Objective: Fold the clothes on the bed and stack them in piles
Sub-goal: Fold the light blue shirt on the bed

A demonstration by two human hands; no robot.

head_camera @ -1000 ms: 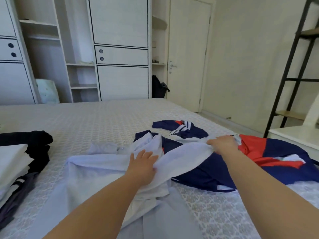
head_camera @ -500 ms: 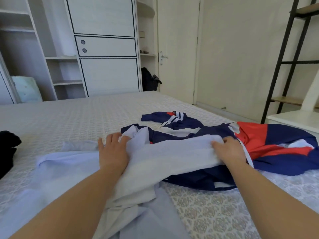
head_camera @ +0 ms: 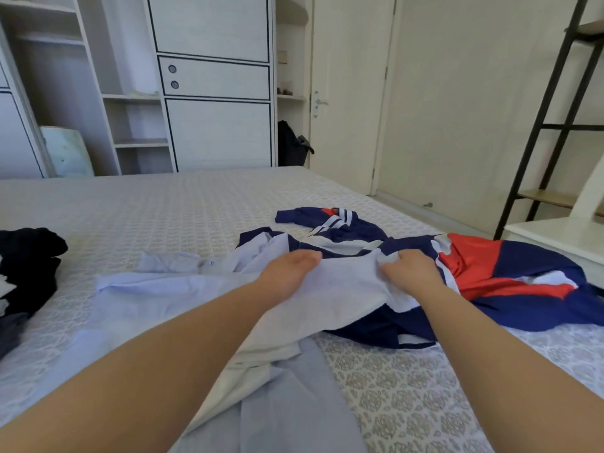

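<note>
A white garment (head_camera: 346, 289) lies bunched across the middle of the bed (head_camera: 183, 210). My left hand (head_camera: 287, 273) and my right hand (head_camera: 410, 269) both grip its far edge, fingers curled into the cloth. Under it spreads a pale blue shirt (head_camera: 157, 299), reaching toward me. Behind and to the right lies a navy, red and white jacket (head_camera: 510, 279), partly under the white garment. A pile of folded dark and white clothes (head_camera: 23, 276) sits at the left edge, cut off by the frame.
A white wardrobe (head_camera: 212, 80) with open shelves stands past the bed's far end, beside a closed door (head_camera: 346, 93). A black ladder shelf (head_camera: 549, 125) and a white bedside table (head_camera: 562, 237) stand on the right.
My left hand has moved right, toward the right hand, and closed on the white garment's far edge. The view has shifted left, so the dark pile shows more.
</note>
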